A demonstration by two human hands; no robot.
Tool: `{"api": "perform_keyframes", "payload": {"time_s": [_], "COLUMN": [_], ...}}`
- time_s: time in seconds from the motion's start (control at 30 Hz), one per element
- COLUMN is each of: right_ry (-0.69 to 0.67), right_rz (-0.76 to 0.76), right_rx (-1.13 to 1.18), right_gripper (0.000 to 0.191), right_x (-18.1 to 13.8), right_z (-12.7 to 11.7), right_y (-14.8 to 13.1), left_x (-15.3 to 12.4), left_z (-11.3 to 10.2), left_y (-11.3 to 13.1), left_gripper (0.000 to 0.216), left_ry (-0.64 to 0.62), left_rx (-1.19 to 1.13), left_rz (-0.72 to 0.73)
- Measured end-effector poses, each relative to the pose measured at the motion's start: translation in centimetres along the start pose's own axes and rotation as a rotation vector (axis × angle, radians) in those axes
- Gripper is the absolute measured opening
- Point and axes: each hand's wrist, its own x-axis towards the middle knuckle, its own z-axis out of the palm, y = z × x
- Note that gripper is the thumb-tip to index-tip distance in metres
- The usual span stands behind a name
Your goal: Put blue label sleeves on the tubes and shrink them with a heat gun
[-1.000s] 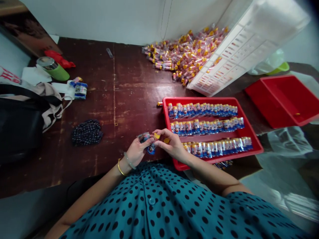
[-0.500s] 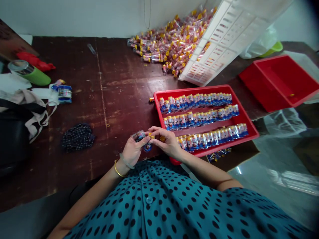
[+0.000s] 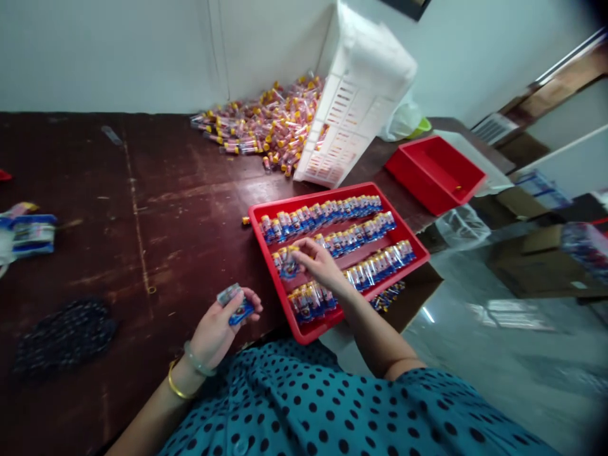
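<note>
From where I stand, the packet [image 3: 242, 313] in hand is just outside the near left corner of the red tray [image 3: 316, 328], above the worktop [image 3: 190, 209]. The left hand [image 3: 218, 326] has it, thumb on top and the other fingers curled beneath, closed lightly around its middle. The right hand [image 3: 319, 261] is inside the tray, at the left end of the middle row of packets [image 3: 354, 239]; its thumb and forefinger are nearly together beside the yellow caps [image 3: 289, 251], but I can't tell whether they pinch one or only touch it.

I'd guess each packet weighs next to nothing. The clear part looks like thin, glossy plastic, probably slippery and easy to crease, while the capped tubes within should be firmer. I'd take hold across the blue part or by the cap, and not squeeze the clear end hard.

Some of it is beyond me. The left thumb covers part of its packet, and whether it's a single one or a few together I can't make out. The right hand and forearm hide part of the tray's middle and front rows. The printing is too small and blurred to read, and the dark cloth [image 3: 66, 335] well left of the tray is smeared.
</note>
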Motion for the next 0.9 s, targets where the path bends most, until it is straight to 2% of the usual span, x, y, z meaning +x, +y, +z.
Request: {"api": "perform_keyframes", "payload": {"time_s": [0.07, 0.13, 0.23, 0.3, 0.37, 0.4, 0.43, 0.5, 0.57, 0.6, 0.7, 0.8, 0.9], "right_ry": [0.155, 0.226, 0.224, 0.278, 0.307, 0.265, 0.181, -0.076, -0.277, -0.318, -0.301, -0.297, -0.317], "right_rz": [-0.067, -0.084, -0.088, -0.117, -0.120, -0.101, -0.068, 0.027, 0.089, 0.082, -0.040, -0.097, -0.019], "right_rx": [-0.232, -0.480, -0.678, -0.613, -0.378, -0.224, -0.075, 0.127, 0.146, 0.106, -0.029, -0.082, -0.042], "right_gripper": [0.028, 0.026, 0.026, 0.027, 0.025, 0.023, 0.021, 0.019, 0.021, 0.024, 0.026, 0.030, 0.028], "right_x": [1.4, 2.4, 3.2, 3.2, 2.8, 2.5, 2.1, 1.0, -0.3, -0.9, -1.8, -1.5, -0.6], "right_z": [-3.6, -6.2, -7.6, -7.5, -6.8, -6.1, -5.3, -3.0, 0.0, 1.5, 4.8, 5.5, 4.7], "right_y": [0.2, 0.5, 1.0, 1.0, 0.6, 0.4, 0.1, -0.2, -0.4, -0.4, -0.3, -0.1, -0.1], "left_x": [0.0, 0.0, 0.0, 0.1, 0.4, 0.5, 0.7, 1.2, 1.6, 1.8, 1.8, 1.6, 1.5], "left_z": [-0.4, -0.5, -0.3, 0.0, 0.3, 0.5, 0.6, 1.0, 1.5, 1.7, 2.1, 1.8, 0.9], "left_y": [-0.1, -0.3, -0.5, -0.5, -0.5, -0.6, -0.7, -0.9, -1.1, -1.2, -1.2, -0.9, -0.8], "left_gripper": [0.032, 0.034, 0.038, 0.040, 0.038, 0.037, 0.037, 0.037, 0.038, 0.038, 0.037, 0.038, 0.034], "left_ry": [-0.045, -0.073, -0.090, -0.092, -0.094, -0.083, -0.061, 0.010, 0.083, 0.112, 0.178, 0.135, 0.041], "left_rx": [0.094, 0.179, 0.198, 0.145, 0.103, 0.095, 0.092, 0.084, 0.061, 0.039, -0.026, -0.021, 0.046], "left_rz": [-0.007, -0.010, -0.013, -0.019, -0.031, -0.027, -0.012, 0.047, 0.116, 0.150, 0.239, 0.207, 0.093]}}
